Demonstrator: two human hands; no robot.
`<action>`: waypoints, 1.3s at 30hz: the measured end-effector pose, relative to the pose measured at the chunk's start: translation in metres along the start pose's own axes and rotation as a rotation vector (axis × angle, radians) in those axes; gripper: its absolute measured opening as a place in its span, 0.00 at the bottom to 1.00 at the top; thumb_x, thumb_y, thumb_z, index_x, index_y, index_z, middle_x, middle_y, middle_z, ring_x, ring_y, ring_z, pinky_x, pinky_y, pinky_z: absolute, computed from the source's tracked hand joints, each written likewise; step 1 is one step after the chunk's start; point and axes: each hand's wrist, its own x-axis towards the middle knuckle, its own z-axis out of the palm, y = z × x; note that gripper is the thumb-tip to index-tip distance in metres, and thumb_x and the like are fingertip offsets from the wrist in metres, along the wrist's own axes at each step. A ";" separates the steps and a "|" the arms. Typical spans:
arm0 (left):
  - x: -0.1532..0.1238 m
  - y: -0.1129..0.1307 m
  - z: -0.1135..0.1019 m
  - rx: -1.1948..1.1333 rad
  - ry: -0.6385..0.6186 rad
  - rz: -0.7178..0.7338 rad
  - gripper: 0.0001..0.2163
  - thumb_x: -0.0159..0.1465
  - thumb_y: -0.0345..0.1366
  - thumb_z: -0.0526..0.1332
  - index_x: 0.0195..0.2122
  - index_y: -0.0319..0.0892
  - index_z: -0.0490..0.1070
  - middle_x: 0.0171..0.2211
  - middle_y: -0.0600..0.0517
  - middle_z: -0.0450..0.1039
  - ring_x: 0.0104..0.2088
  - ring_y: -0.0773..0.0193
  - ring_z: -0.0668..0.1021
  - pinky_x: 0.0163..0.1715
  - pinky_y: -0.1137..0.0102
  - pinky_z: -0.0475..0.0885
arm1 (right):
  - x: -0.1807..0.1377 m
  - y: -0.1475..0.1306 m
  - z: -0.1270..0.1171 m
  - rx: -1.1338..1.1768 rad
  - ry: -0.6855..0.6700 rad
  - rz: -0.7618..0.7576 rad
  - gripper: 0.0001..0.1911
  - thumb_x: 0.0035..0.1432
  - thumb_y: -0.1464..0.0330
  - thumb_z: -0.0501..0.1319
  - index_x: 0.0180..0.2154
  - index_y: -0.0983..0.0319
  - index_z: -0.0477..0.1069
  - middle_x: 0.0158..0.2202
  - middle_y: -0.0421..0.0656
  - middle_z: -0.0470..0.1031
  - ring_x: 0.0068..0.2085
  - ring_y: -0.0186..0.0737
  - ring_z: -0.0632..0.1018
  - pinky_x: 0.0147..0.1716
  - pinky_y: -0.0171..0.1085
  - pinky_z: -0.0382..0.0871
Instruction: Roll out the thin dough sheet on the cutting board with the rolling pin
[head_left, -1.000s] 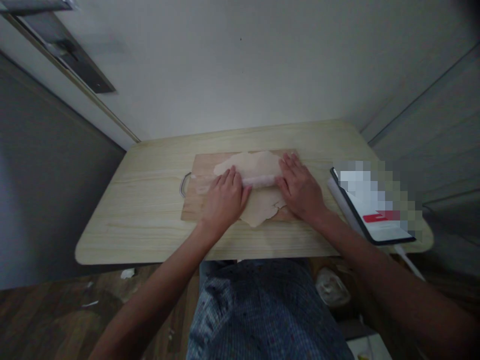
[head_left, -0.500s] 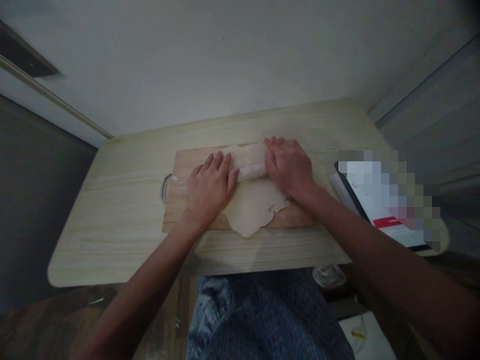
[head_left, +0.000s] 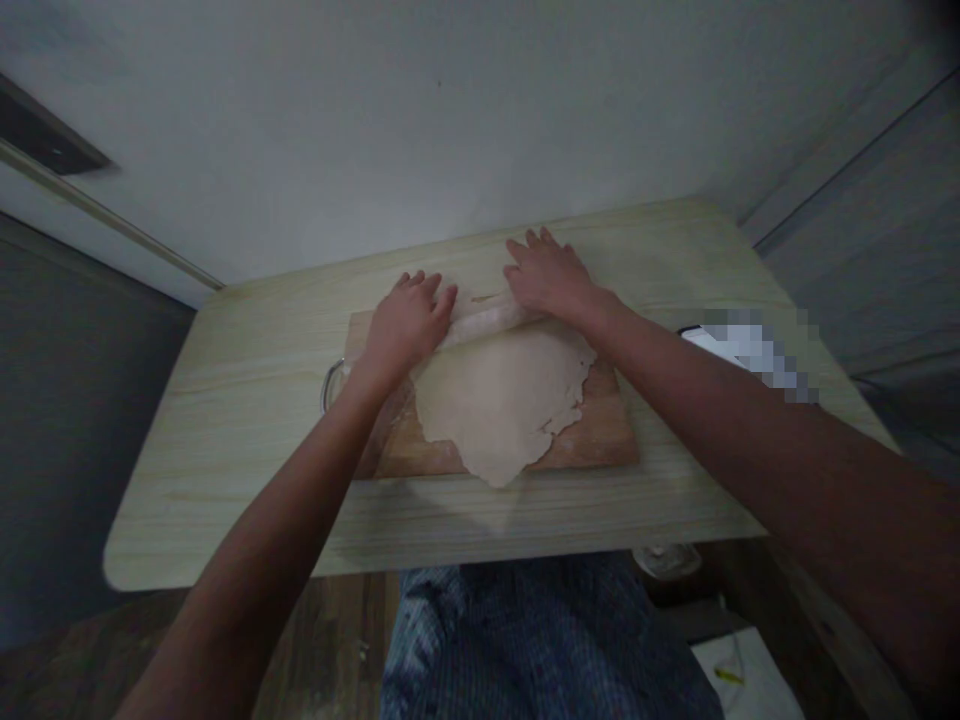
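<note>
A floury, pale rolling pin point(head_left: 491, 320) lies across a sheet of dough point(head_left: 502, 400) near its far edge. My left hand point(head_left: 411, 315) presses palm down on the pin's left end, fingers loosely stretched past it. On the right end rests my right hand point(head_left: 546, 275), also palm down with its fingers spread forward; both hands hide the pin's ends. The thin dough has a ragged edge at the right, and its pointed tip hangs just over the near edge of the wooden cutting board point(head_left: 600, 440).
The board has a metal handle point(head_left: 330, 385) on its left and lies on a light wood-grain table point(head_left: 225, 400). A wall rises behind the table. At the right, partly behind my forearm, lies a tablet-like device point(head_left: 720, 345), partly pixelated. Below is a lidded container point(head_left: 666, 560).
Both hands have pushed the rolling pin away from me towards the dough's far edge. More of the flat dough shows on the near side.
</note>
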 end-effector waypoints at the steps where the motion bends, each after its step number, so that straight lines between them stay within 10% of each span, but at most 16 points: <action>1: 0.001 0.000 -0.001 0.001 0.009 -0.019 0.20 0.66 0.41 0.40 0.46 0.36 0.67 0.47 0.43 0.69 0.50 0.56 0.68 0.50 0.63 0.62 | 0.001 0.000 0.000 -0.004 -0.006 0.004 0.27 0.58 0.69 0.48 0.59 0.68 0.53 0.62 0.56 0.51 0.62 0.56 0.51 0.54 0.60 0.48; 15: -0.034 0.013 0.004 0.002 -0.046 0.020 0.18 0.66 0.40 0.42 0.47 0.35 0.65 0.51 0.39 0.65 0.52 0.53 0.68 0.49 0.60 0.62 | -0.059 -0.012 -0.008 -0.128 0.067 -0.016 0.24 0.61 0.68 0.41 0.55 0.66 0.61 0.61 0.52 0.56 0.62 0.48 0.54 0.58 0.56 0.41; 27: -0.023 -0.017 -0.012 -0.358 -0.027 -0.331 0.14 0.57 0.34 0.54 0.41 0.34 0.71 0.35 0.45 0.75 0.33 0.61 0.74 0.31 0.71 0.66 | -0.060 -0.038 -0.002 -0.060 0.152 -0.120 0.26 0.56 0.72 0.45 0.56 0.70 0.57 0.54 0.55 0.66 0.54 0.47 0.66 0.48 0.44 0.61; 39: -0.013 -0.019 -0.019 -0.351 -0.138 -0.285 0.09 0.53 0.39 0.58 0.23 0.38 0.69 0.20 0.54 0.65 0.23 0.67 0.66 0.23 0.72 0.57 | -0.078 -0.038 0.006 -0.022 0.361 -0.031 0.15 0.52 0.73 0.49 0.43 0.65 0.65 0.46 0.53 0.68 0.46 0.48 0.67 0.42 0.42 0.57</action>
